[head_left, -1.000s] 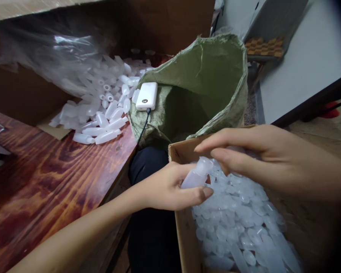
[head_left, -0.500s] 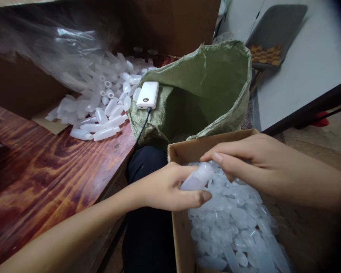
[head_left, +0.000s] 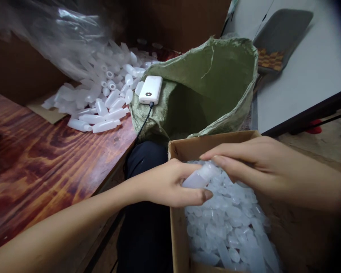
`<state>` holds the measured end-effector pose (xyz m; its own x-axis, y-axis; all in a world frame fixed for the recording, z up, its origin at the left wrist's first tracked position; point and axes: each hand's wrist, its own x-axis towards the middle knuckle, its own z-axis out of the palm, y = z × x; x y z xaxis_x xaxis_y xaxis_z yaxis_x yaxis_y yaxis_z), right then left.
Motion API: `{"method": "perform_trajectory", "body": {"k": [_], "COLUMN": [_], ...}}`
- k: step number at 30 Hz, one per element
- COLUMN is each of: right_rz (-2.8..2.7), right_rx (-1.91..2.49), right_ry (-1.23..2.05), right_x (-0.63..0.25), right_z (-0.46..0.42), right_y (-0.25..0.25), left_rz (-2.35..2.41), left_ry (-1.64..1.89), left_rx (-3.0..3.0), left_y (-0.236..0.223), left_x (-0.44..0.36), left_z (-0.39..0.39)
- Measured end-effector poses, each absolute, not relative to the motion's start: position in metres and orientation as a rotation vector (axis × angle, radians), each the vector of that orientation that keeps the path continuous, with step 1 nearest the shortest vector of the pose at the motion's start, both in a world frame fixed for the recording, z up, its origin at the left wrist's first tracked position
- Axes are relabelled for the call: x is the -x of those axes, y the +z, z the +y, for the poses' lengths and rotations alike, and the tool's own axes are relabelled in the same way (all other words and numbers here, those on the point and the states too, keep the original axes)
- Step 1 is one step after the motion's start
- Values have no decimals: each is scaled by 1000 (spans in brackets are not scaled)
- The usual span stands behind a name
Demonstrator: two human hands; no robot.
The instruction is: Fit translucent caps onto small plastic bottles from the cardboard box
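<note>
My left hand (head_left: 167,185) is wrapped round a small translucent plastic bottle (head_left: 200,177), held just over the near corner of a cardboard box (head_left: 177,227). My right hand (head_left: 258,167) hovers over the bottle's top end, fingers pressed together and touching its tip; what lies under them is hidden. The box is filled with several small translucent plastic caps (head_left: 230,227). A heap of the same bottles (head_left: 102,102) lies on the wooden table (head_left: 45,159) at the upper left, spilling from a clear plastic bag (head_left: 59,34).
A green woven sack (head_left: 216,83) stands open behind the box, with a white power bank (head_left: 150,89) and its cable on its folded edge. A large brown carton (head_left: 173,19) backs the table. A grey chair (head_left: 281,34) stands at the upper right. A dark trouser leg (head_left: 147,212) is below.
Both hands stay together at the bottle's top. The view has shifted slightly, so the sack and bottle heap sit a little to the right.
</note>
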<state>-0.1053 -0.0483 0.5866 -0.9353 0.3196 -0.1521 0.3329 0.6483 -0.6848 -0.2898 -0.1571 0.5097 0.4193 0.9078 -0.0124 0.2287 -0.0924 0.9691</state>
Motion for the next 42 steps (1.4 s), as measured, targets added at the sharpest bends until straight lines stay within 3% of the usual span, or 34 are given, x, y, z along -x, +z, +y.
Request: {"method": "perform_trajectory", "body": {"k": [15,20,28,34,42], "right_rz": [2689,2850,2899,2913,2903], "right_rx": [-502,-653,-543,-697,-857], "right_ry": [-1053,-997,-991,-983,-1033], "right_x": [103,99,110,114,122], "right_z": [-43,-44,-52,-57,-60], "right_y": [585,584,580,577,565], "left_rz": [1011,964,983,1329,1995], "left_ry": [732,721,719,793,496], "left_rx": [-1591,-1550,-1570,-1777,-2186], "left_y": [511,512,508,514,513], "left_x": [292,295,293,285,285], "left_z": [-156,-155,-157,-159,-160]}}
